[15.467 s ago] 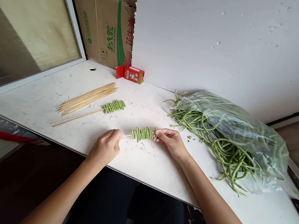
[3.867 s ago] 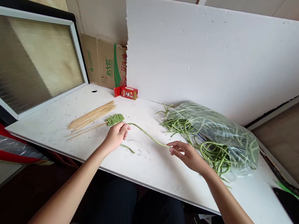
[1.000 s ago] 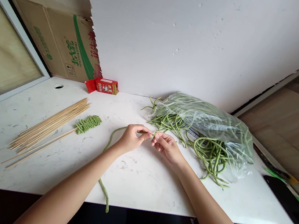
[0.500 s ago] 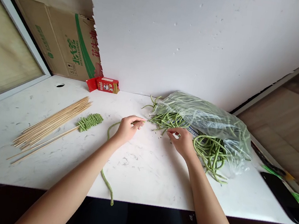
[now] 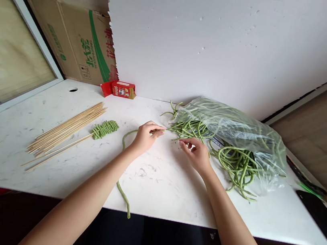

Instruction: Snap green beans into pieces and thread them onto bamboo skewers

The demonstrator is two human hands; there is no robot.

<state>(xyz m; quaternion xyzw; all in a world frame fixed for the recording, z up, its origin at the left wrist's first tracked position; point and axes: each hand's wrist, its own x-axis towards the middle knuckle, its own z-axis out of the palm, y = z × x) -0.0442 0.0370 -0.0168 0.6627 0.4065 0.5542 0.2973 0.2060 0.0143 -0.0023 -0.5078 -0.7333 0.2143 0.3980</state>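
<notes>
While the skewers (image 5: 67, 127) lie at nine o'clock from the left hand (image 5: 145, 136), the bean (image 5: 123, 196) runs from its six o'clock end under the left forearm (image 5: 92, 193) to a closed pinch in that hand, tip pointing to two o'clock. Farther from the tip, at four o'clock, the right hand (image 5: 197, 153) hangs with fingertips nearly together; whether they grip anything, I cannot tell. Loose beans (image 5: 238, 165) lie at three o'clock from it.

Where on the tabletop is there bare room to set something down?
The white tabletop is bare between the loose green bean and right forearm, and front left, before the thin wooden skewers. It is crowded back right, where more green beans and their clear plastic bag spread.
</notes>
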